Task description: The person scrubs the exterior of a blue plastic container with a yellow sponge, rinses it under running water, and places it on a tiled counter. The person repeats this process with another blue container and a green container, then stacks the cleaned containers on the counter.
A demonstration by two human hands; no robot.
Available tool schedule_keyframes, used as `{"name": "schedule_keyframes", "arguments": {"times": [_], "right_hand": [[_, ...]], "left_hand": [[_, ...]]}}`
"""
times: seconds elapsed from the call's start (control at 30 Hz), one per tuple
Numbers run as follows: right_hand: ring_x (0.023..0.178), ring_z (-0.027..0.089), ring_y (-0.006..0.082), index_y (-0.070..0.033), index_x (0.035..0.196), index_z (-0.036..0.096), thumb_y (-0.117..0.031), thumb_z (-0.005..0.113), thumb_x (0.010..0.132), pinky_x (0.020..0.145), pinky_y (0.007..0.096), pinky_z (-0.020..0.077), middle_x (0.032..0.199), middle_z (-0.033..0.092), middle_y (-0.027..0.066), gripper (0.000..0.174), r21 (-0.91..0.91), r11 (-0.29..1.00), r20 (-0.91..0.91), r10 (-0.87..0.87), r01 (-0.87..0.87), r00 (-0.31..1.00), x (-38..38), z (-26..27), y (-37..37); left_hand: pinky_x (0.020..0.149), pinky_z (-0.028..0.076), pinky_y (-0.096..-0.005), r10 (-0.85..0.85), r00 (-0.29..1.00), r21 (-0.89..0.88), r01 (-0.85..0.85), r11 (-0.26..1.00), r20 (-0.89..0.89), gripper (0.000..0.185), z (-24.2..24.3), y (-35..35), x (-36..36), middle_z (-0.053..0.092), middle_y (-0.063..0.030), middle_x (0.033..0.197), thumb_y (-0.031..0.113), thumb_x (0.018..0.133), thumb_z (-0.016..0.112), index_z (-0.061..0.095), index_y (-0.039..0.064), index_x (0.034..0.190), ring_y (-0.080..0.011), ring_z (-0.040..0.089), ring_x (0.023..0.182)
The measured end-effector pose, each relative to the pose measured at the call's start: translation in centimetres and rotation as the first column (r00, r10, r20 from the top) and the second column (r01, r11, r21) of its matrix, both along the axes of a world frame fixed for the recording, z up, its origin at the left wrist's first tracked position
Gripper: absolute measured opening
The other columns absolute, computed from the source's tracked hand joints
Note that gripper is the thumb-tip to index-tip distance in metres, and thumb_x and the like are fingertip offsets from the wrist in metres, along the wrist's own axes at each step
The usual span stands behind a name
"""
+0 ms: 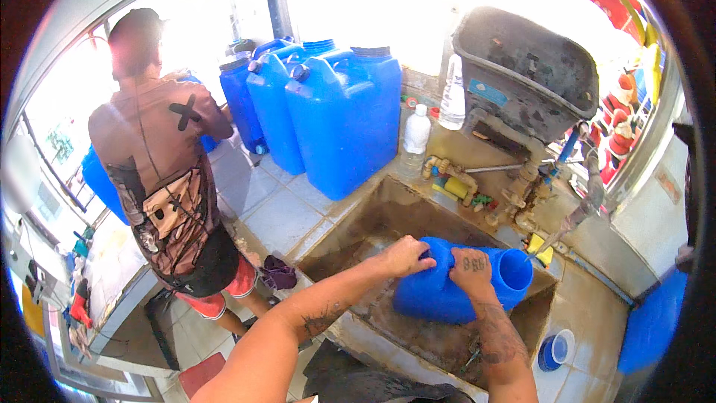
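Observation:
A blue plastic jug (433,296) lies tilted inside a stained, tiled sink basin (386,341), its wide round mouth uncapped and facing right. My right hand (471,271) is closed around the jug's handle. At the jug's left end, my left hand (411,257) rests with its fingers curled near the small spout; whether it grips there I cannot tell. A thin stream of water appears to run from the tap hose (576,215) toward the open mouth. On the ledge right of the basin sits a blue and white cap (556,350).
Several blue jugs (347,123) stand on the tiled counter beyond the basin. Two clear bottles (415,137), brass-coloured valves (456,182) and a grey tub (520,73) line the back. A person (168,168) stands at left, facing away. A dark purple cloth (278,272) lies by the basin's left corner.

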State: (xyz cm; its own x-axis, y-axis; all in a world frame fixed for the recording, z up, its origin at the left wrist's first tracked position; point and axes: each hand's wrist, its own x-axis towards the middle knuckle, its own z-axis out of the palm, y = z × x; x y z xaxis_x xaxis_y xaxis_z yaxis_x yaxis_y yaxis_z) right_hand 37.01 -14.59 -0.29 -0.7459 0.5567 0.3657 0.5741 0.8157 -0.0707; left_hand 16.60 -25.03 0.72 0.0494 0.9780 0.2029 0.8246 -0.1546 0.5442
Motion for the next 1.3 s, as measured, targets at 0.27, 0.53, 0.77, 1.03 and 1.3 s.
{"name": "schedule_keyframes", "arguments": {"times": [0.27,0.53,0.77,1.03,1.3], "right_hand": [[0.075,0.068,0.0302,-0.012,0.086,0.074,-0.01,0.067,0.067,0.069,0.0444,0.05,0.077,0.071,0.0107,0.021,-0.001,0.947,0.013,0.323,-0.323,0.946,4.2,0.7,-0.8],[0.077,0.066,0.0287,-0.01,0.088,0.074,-0.012,0.062,0.071,0.068,0.0438,0.0461,0.082,0.071,0.0102,0.021,0.117,0.96,-0.162,0.271,-0.254,0.949,4.9,-0.1,-2.8],[0.08,0.066,0.0275,-0.012,0.1,0.074,-0.011,0.061,0.075,0.075,0.0429,0.0484,0.085,0.072,0.0088,0.028,0.218,0.948,-0.253,0.285,-0.233,0.924,3.6,-1.8,-1.6],[0.085,0.071,0.0285,-0.013,0.1,0.075,-0.011,0.068,0.071,0.073,0.0439,0.0513,0.093,0.076,0.0089,0.03,0.051,0.989,-0.297,0.148,-0.139,0.944,4.1,3.3,1.0],[0.089,0.073,0.029,0.001,0.108,0.071,-0.018,0.069,0.086,0.082,0.0388,0.0564,0.099,0.074,0.0163,0.029,-0.257,0.962,-0.723,-0.128,-0.093,0.679,8.0,10.5,0.0]], "left_hand": [[0.075,0.056,-0.0512,0.097,0.995,-0.032,-0.098,0.995,-0.026,0.055,-2.4,-5.4,6.5,0.07,-0.0222,0.085,0.05,0.093,0.064,0.065,0.0,0.113,-0.0435,0.069,0.082],[0.085,0.055,-0.0479,0.201,0.956,-0.162,-0.169,0.972,0.213,0.056,-7.0,-12.7,2.7,0.073,-0.0184,0.102,0.04,0.093,0.065,0.056,0.015,0.142,-0.0384,0.069,0.095],[0.088,0.053,-0.0478,0.376,0.927,-0.295,-0.353,0.888,0.022,0.05,-10.9,-17.3,-0.3,0.072,-0.0221,0.107,0.038,0.09,0.066,0.064,0.01,0.131,-0.0387,0.069,0.099],[0.099,0.05,-0.046,0.591,0.769,-0.357,-0.495,0.792,0.244,0.073,-11.1,-12.0,-3.3,0.066,-0.0262,0.125,0.054,0.094,0.061,0.055,-0.004,0.137,-0.0407,0.068,0.107],[0.107,0.045,-0.0572,0.409,0.096,-0.396,-0.13,0.909,0.907,0.082,-2.6,-10.6,-10.5,0.054,-0.0203,0.142,0.06,0.097,0.056,0.04,-0.002,0.147,-0.0362,0.056,0.128]]}}
